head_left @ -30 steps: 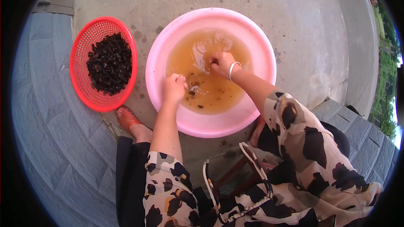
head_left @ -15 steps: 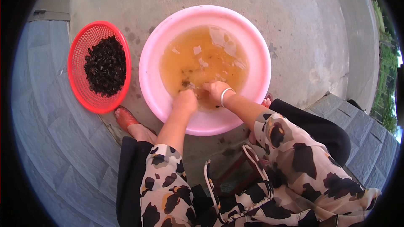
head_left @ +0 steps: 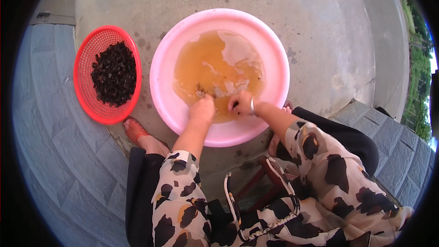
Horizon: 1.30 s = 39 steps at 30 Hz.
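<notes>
A wide pink basin (head_left: 157, 71) holds cloudy amber water (head_left: 201, 59). My left hand (head_left: 202, 108) is closed at the water's near-left side, fingertips dipping in beside a small dark clump (head_left: 200, 92); what it grips, if anything, is hidden. Just to its right, my right hand (head_left: 243, 103), with a silver bangle (head_left: 252, 105) at the wrist, has its fingers curled round a small black piece (head_left: 235, 104) at the surface. On the left stands a red plastic basket (head_left: 82, 87), partly filled with black, crinkled pieces (head_left: 115, 74) resembling wood ear mushroom.
Basin and basket rest on a grey concrete floor (head_left: 315, 27) with damp spots. My sandalled left foot (head_left: 136, 130) is close to the basket's near edge. Grey stone-look tiles (head_left: 59, 123) run along the left and lower right. Part of a dark red stool (head_left: 256, 180) shows below me.
My right hand has shifted slightly right and turned, showing the black piece in its fingers. My left hand stays at nearly the same spot. The water's ripples and reflections have changed.
</notes>
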Available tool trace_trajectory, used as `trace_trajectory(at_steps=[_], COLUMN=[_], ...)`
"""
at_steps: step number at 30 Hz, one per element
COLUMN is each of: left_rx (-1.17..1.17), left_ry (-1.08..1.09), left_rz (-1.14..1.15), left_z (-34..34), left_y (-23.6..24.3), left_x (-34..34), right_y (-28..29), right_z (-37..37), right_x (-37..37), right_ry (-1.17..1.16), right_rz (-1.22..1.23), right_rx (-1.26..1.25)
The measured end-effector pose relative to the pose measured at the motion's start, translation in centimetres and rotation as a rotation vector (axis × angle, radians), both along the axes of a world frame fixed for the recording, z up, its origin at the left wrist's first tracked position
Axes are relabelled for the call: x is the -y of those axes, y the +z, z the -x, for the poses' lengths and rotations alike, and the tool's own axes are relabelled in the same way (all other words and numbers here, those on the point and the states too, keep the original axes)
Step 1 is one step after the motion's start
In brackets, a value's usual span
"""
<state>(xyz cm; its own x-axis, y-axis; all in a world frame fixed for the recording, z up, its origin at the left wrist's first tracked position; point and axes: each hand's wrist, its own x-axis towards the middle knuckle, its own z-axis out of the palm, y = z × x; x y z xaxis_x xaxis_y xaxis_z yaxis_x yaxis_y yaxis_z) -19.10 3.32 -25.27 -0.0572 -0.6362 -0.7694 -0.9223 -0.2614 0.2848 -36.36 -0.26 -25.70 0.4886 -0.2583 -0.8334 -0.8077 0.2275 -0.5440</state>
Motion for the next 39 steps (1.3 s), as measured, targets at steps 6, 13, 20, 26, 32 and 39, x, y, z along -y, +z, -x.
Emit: trace_trajectory(at_steps=[6, 13, 20, 26, 32, 39], left_rx=[-0.168, -0.037, -0.058, -0.301, -0.426, -0.409], left_ry=[-0.012, 0.25, 0.208, 0.328, 0.565, 0.307], left_rz=[-0.057, 0.113, 0.054, -0.162, -0.029, -0.016], left_z=[-0.8, -3.5, -4.9, -4.7, -3.9, -0.6], left_y=[0.3, 1.7, 0.1, -1.6, -1.1, -2.1], left_x=[-1.0, 3.3, 2.5, 1.5, 2.8, 0.4], right_y=[-0.6, -1.8, -1.8, -0.7, 2.2, 2.1], right_z=[0.3, -2.1, -7.2, -3.4, 3.9, 3.3], right_x=[3.2, 2.0, -4.1, -3.3, 6.3, 8.4], right_ry=[-0.504, -0.319, 0.164, 0.343, -0.562, -0.409], right_rz=[-0.007, 0.458, 0.429, 0.25, -0.595, -0.15], right_rx=[-0.011, -0.044, 0.182, 0.151, 0.136, 0.065])
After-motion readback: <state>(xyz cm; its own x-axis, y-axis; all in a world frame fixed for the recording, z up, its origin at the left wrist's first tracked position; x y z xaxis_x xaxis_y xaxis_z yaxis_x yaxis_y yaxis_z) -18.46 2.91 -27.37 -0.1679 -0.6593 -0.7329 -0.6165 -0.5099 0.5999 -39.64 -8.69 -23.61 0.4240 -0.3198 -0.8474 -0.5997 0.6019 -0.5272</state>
